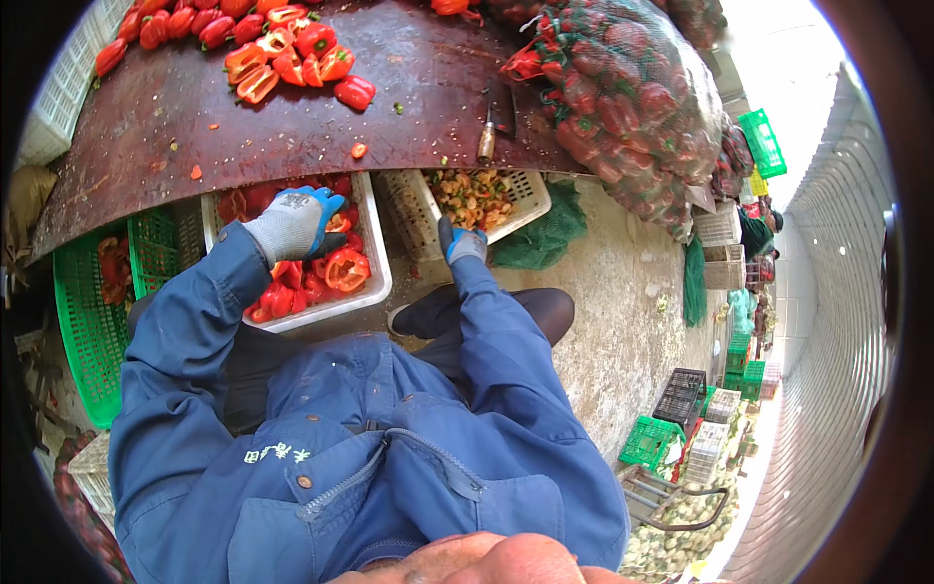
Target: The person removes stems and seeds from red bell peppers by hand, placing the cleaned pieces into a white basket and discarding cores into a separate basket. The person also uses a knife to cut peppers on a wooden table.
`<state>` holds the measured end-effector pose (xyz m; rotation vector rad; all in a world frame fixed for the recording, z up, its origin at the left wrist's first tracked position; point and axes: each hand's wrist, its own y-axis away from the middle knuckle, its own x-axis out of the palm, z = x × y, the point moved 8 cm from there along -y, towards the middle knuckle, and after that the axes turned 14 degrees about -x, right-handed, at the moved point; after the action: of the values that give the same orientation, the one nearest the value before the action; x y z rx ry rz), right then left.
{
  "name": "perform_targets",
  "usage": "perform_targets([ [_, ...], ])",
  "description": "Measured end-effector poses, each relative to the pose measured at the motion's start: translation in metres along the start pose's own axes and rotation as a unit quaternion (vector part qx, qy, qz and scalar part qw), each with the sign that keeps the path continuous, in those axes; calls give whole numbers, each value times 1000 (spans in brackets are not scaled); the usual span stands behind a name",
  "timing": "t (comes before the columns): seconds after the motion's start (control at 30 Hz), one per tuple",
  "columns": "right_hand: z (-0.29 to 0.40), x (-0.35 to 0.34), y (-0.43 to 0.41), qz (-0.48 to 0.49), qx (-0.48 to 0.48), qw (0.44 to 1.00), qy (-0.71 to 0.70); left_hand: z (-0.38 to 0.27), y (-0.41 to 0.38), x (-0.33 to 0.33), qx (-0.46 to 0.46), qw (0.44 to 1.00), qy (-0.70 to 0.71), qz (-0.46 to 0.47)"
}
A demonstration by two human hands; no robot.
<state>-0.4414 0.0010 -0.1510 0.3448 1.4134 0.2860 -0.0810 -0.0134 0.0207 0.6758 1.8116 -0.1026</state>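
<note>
My left hand, in a grey and blue coated glove, is over a white plastic crate of red bell peppers, many of them cut open. A cut pepper piece shows between its fingers and thumb. At the near edge of a second white crate is my right hand, gloved the same way. This crate contains pepper cores and trimmings. The right fingertips are partly hidden, and whether they grip anything is unclear.
Halved peppers, a cleaver with a wooden handle and a mesh sack of peppers lie on the dark red tabletop. Green crates stand at left. Green netting lies on the floor, and a hand cart stands at right.
</note>
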Motion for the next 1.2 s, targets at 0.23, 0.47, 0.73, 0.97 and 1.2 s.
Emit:
perform_targets([
  [0.23,66,32,29,-79,3,997,8,9,10,9,9,1000,-16,-1],
  [0.47,97,16,47,-128,29,991,-10,4,22,8,11,1000,1,8],
  [0.73,99,2,32,-104,42,994,14,8,28,6,3,1000,-3,6],
  [0.97,105,-67,29,-405,-79,878,-243,23,33,-12,-15,999,17,-23],
  [1.2,218,-197,-111,-387,-266,857,-211,32,15,-21,-18,998,23,-57],
])
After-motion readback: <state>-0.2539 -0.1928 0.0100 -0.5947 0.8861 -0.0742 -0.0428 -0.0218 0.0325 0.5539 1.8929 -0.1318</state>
